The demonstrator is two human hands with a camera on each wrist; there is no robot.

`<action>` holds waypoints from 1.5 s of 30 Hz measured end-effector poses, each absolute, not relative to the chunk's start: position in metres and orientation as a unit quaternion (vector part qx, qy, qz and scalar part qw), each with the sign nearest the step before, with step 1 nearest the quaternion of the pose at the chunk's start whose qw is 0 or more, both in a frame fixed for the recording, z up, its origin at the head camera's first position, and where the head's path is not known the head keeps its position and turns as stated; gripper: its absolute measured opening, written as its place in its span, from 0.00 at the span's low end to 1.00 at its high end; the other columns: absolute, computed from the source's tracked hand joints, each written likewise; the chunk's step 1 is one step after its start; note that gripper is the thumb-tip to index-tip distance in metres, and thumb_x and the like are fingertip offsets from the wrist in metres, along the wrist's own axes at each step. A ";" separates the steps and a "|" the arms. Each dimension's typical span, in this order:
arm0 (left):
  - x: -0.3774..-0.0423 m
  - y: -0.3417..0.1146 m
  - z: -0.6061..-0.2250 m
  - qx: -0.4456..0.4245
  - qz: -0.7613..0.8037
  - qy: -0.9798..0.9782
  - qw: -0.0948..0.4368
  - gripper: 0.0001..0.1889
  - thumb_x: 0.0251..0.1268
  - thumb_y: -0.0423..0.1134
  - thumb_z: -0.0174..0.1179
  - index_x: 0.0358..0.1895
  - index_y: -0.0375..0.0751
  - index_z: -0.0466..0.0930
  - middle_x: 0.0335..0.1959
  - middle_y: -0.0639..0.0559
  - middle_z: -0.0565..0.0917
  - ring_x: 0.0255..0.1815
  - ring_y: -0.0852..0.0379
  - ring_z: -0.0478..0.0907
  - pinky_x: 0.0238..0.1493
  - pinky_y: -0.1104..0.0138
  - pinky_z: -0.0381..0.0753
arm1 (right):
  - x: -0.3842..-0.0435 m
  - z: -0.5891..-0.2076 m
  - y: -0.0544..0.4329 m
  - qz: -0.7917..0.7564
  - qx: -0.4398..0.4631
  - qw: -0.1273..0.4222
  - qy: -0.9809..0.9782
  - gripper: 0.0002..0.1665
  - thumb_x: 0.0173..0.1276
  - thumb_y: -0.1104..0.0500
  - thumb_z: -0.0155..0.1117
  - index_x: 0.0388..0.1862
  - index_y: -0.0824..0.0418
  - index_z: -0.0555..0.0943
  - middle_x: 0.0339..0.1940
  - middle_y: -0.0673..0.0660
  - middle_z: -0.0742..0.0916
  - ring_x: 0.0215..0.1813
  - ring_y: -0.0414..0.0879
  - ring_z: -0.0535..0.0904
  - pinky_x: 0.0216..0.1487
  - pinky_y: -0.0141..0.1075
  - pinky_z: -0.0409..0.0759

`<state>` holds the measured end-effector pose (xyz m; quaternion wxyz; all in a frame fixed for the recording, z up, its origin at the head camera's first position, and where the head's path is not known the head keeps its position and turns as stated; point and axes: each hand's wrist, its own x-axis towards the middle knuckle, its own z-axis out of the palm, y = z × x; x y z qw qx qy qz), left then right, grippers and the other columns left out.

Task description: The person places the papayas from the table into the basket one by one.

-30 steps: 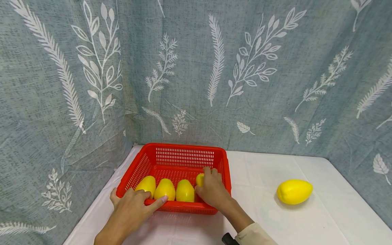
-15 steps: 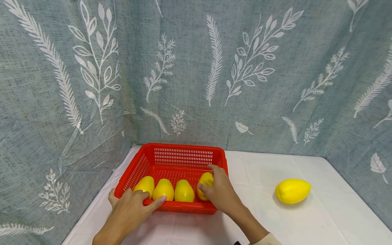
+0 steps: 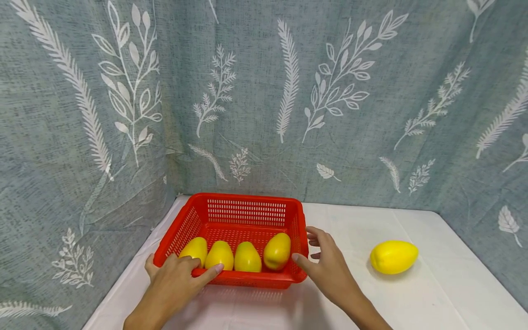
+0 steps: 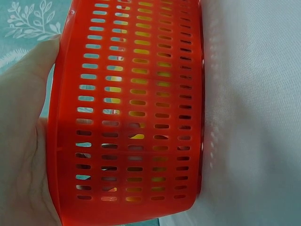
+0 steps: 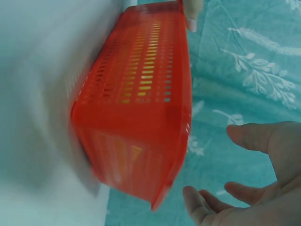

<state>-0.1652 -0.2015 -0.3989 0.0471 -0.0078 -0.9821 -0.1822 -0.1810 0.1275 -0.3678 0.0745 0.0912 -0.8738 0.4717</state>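
Note:
My left hand [image 3: 171,284] holds the front left corner of a red plastic basket [image 3: 247,197], its thumb lying along the front rim. In the left wrist view, that hand [image 4: 21,122] meets the rim beside the slotted wall [image 4: 103,165]. Several yellow mangoes stand in a row inside along the front; the rightmost mango [image 3: 277,251] leans a little apart from its neighbour [image 3: 247,258]. Just outside the basket's right side is my right hand [image 3: 330,270], holding nothing. The right wrist view shows its fingers [image 5: 197,200] and thumb spread apart, near the basket's corner.
Another yellow mango [image 3: 393,257] lies on its side on the white tablecloth [image 3: 350,229], right of the basket. A grey-green leaf-patterned curtain [image 3: 255,91] hangs behind the table and along both sides.
My right hand has let go of the rightmost mango and moved right, out of the basket. That mango now stands uncovered. The left hand stays on the rim.

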 end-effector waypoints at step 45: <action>-0.166 -0.200 -0.396 0.000 -0.183 -0.982 0.036 0.41 0.66 0.77 0.57 0.48 0.38 0.91 0.44 0.45 0.90 0.54 0.38 0.77 0.63 0.22 0.40 | -0.141 -0.405 0.292 0.378 -0.113 0.038 -0.918 0.56 0.74 0.42 0.71 0.82 0.72 0.54 0.74 0.78 0.70 0.72 0.73 0.73 0.58 0.46 0.86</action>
